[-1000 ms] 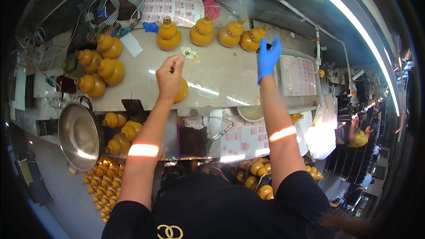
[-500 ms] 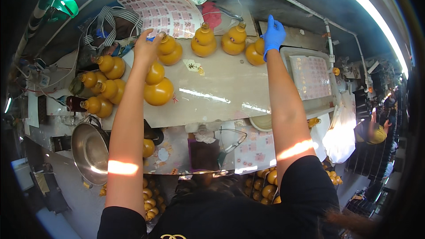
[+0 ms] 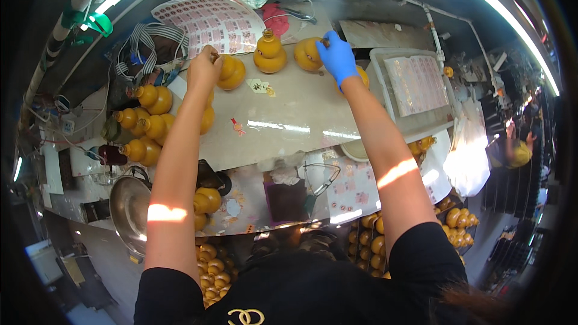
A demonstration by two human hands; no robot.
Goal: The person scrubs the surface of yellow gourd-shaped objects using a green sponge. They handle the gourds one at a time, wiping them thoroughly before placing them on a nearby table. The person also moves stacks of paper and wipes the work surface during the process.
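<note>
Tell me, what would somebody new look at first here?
Probably the bright blue glove on the person's right hand, by the top of a yellow gourd-shaped bottle at the back of the table. Next might come another yellow bottle standing between the gloved hand and the bare left hand. The round metal pan at the near left also catches the eye.

Black top (image 3: 301,292), blue-gloved right hand (image 3: 339,60)
</note>
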